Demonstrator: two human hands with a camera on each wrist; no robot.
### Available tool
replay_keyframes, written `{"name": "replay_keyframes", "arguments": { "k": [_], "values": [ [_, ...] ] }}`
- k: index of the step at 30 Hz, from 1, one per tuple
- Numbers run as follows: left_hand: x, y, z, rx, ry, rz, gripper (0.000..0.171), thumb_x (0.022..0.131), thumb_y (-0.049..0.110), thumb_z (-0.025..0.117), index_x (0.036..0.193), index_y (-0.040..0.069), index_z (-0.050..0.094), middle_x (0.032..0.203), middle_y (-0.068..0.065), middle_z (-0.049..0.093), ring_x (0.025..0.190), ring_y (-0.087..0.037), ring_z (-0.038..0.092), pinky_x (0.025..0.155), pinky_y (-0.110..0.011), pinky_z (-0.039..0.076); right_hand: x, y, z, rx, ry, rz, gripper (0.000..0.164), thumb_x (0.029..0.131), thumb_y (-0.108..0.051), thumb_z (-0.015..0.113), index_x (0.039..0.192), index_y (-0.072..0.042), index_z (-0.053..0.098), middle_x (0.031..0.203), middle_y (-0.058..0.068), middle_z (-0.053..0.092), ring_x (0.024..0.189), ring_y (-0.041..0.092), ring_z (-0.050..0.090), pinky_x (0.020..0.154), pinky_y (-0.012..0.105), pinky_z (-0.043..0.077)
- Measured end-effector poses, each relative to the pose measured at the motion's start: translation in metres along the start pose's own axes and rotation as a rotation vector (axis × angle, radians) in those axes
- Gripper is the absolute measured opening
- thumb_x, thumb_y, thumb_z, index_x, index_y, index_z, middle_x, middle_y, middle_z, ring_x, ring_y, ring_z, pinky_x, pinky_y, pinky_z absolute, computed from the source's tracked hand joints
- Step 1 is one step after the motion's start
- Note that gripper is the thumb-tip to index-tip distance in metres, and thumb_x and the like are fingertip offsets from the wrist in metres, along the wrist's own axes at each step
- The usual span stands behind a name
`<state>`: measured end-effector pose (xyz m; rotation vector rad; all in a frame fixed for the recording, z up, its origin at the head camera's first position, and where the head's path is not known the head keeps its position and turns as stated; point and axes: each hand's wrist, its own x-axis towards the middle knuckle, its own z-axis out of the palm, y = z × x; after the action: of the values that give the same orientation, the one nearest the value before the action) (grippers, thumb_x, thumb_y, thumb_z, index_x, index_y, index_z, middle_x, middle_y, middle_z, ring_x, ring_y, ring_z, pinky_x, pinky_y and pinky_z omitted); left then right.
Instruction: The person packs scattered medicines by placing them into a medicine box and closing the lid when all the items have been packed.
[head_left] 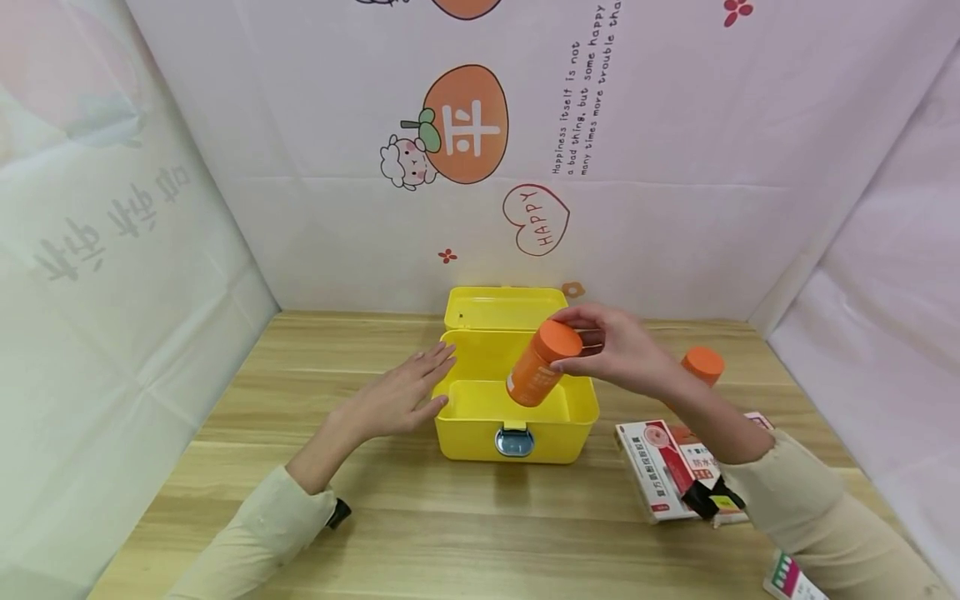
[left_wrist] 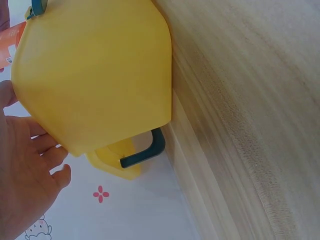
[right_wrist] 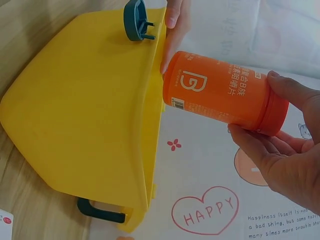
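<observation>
A yellow plastic box stands on the wooden table with its lid swung back and a dark latch on its front. My right hand grips an orange pill bottle by its cap end. The bottle is tilted over the box's opening, and printed white lettering shows on it in the right wrist view. At the box's left rim, my left hand has its fingers extended, touching or very near the edge. In the left wrist view, those fingers lie by the box wall.
Right of the box, another orange-capped bottle is partly hidden behind my right forearm. Flat medicine boxes lie below it, and a white carton with green and magenta is near the front right. Printed cloth walls enclose the table's back and sides.
</observation>
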<state>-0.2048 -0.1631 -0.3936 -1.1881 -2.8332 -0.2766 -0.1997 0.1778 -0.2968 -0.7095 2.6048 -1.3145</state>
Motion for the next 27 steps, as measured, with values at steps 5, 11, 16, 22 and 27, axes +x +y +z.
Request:
{"name": "replay_keyframes", "arguments": {
  "k": [5, 11, 16, 22, 27],
  "values": [
    [-0.001, 0.001, -0.001, -0.004, -0.002, 0.001, 0.064, 0.106, 0.039, 0.038, 0.156, 0.0, 0.028, 0.166, -0.013, 0.021, 0.155, -0.029, 0.019, 0.124, -0.049, 0.023, 0.005, -0.001, 0.007, 0.009, -0.013, -0.051, 0.055, 0.081, -0.017, 0.084, 0.128, -0.007, 0.059, 0.121, 0.011, 0.069, 0.103, 0.026, 0.07, 0.086, 0.038, 0.061],
    [0.0, 0.001, -0.002, -0.004, -0.011, 0.003, 0.064, 0.106, 0.039, 0.038, 0.156, 0.0, 0.028, 0.166, -0.014, 0.022, 0.155, -0.029, 0.019, 0.125, -0.049, 0.023, 0.009, -0.005, 0.013, 0.005, -0.035, -0.084, 0.054, 0.081, -0.015, 0.084, 0.128, -0.005, 0.06, 0.12, 0.012, 0.069, 0.101, 0.025, 0.071, 0.083, 0.034, 0.062],
    [0.001, 0.001, -0.004, -0.001, -0.021, -0.003, 0.064, 0.106, 0.04, 0.038, 0.156, 0.001, 0.028, 0.166, -0.013, 0.021, 0.155, -0.029, 0.018, 0.124, -0.05, 0.023, 0.013, -0.008, 0.019, 0.0, -0.061, -0.078, 0.054, 0.081, -0.013, 0.083, 0.128, -0.005, 0.06, 0.12, 0.012, 0.069, 0.101, 0.025, 0.07, 0.084, 0.035, 0.062],
    [0.001, 0.001, -0.003, -0.009, -0.03, -0.011, 0.064, 0.106, 0.039, 0.039, 0.156, 0.0, 0.028, 0.166, -0.013, 0.021, 0.155, -0.029, 0.018, 0.125, -0.049, 0.022, 0.017, -0.01, 0.026, -0.002, -0.085, -0.094, 0.054, 0.081, -0.013, 0.083, 0.129, -0.005, 0.059, 0.121, 0.012, 0.069, 0.103, 0.026, 0.071, 0.085, 0.036, 0.062],
    [0.001, 0.001, -0.003, -0.009, -0.038, -0.022, 0.064, 0.106, 0.04, 0.037, 0.156, 0.001, 0.028, 0.166, -0.012, 0.021, 0.155, -0.028, 0.017, 0.125, -0.048, 0.021, 0.02, -0.012, 0.033, -0.002, -0.089, -0.108, 0.054, 0.08, -0.013, 0.084, 0.128, -0.005, 0.059, 0.121, 0.011, 0.069, 0.104, 0.026, 0.07, 0.084, 0.035, 0.062]
  ]
}}
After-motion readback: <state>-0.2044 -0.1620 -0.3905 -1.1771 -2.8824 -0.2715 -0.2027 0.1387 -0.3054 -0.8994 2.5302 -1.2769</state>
